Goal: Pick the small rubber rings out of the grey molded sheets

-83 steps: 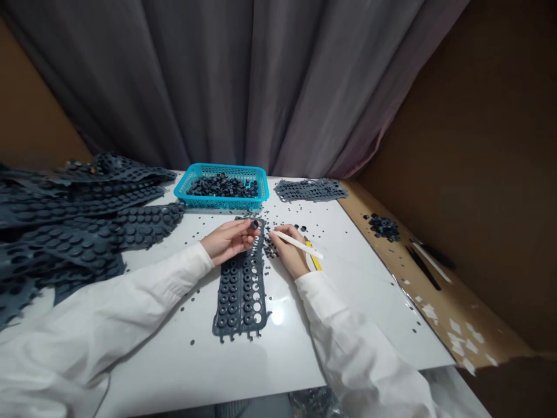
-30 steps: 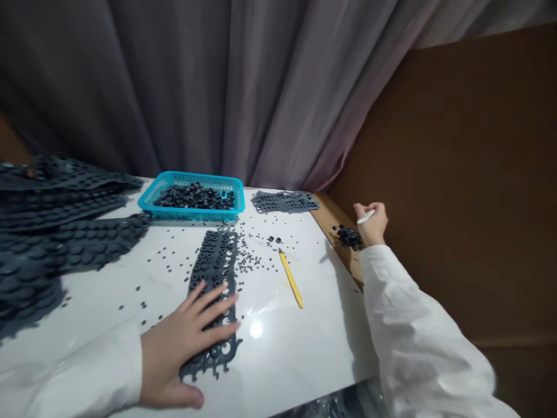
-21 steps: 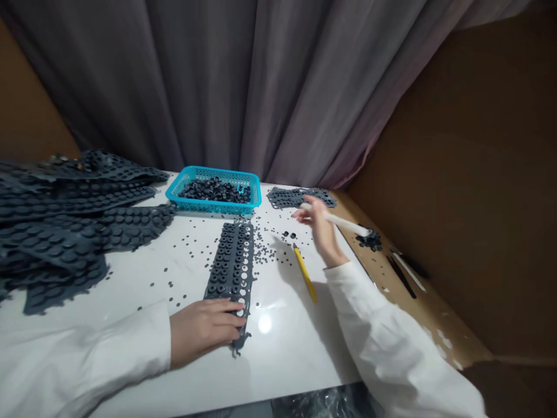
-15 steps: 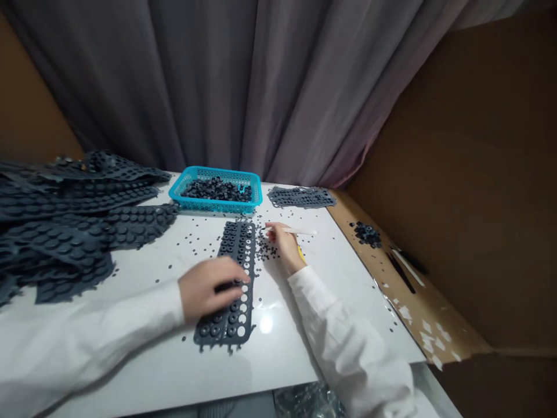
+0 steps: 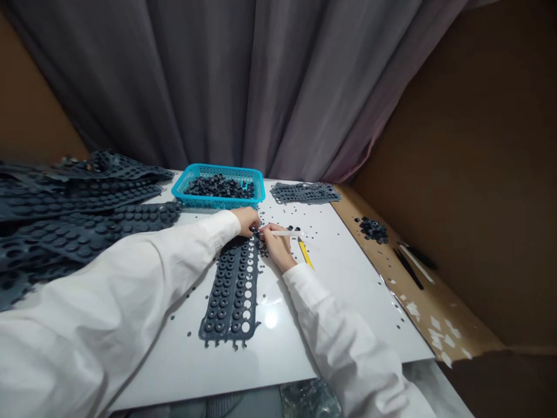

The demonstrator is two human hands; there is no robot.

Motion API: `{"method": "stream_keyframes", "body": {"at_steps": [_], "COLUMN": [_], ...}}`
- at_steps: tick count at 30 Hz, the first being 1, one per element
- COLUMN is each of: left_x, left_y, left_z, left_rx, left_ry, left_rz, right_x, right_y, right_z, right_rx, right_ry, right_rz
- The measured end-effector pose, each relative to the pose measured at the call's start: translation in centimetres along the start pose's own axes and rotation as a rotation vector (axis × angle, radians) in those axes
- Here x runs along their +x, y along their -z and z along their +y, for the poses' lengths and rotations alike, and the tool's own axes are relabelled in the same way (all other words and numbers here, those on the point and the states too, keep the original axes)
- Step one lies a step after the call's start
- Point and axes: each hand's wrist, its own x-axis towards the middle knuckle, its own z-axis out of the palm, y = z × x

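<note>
The left hand (image 5: 248, 220) is curled at the far end of a long, perforated dark grey rubber strip (image 5: 230, 290) on a glossy white table (image 5: 343, 313); whether it grips anything is hidden. Just beside it, the right hand (image 5: 277, 245) grips a slim white stick (image 5: 282, 233).

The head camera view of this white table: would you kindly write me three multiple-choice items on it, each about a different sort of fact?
1. Where is the turquoise plastic basket? A) On the cardboard strip. B) At the far edge of the white table. C) Under the left sleeve.
2. What colour is the pencil? A) Red. B) Green. C) Yellow.
3. What does the right hand hold? A) A white stick. B) The pencil. C) Nothing.

Answers: 1 B, it sits on the table beyond the hands. 2 C, its body shows yellow. 3 A, the stick lies between the fingers.
</note>
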Motion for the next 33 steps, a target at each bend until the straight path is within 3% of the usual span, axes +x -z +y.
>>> {"method": "stream_keyframes", "body": {"at_steps": [9, 16, 23, 28, 33], "left_x": [1.6, 1.6, -1.0, -3.1, -3.6], "left_y": [0.9, 0.3, -1.4, -1.7, -1.9], "left_z": [1.4, 0.8, -1.3, -3.3, -3.9], "left_rx": [0.107, 0.108, -0.010, -0.106, -0.160], "left_ry": [-0.049, -0.107, -0.160, -0.072, -0.080], "left_rz": [-0.141, -0.142, 0.035, 0.256, 0.276], "right_x": [0.0, -0.1, -0.3, -0.3, -0.3], "right_y": [-0.3, -0.4, -0.4, -0.4, -0.4], "right_z": [-0.1, 0.2, 0.1, 0.0, 0.1], "right_rx": [-0.092, -0.138, -0.163, -0.143, -0.088], "right_ry": [0.082, 0.118, 0.150, 0.143, 0.109], "right_rz": [-0.012, -0.012, -0.007, -0.009, -0.010]}}
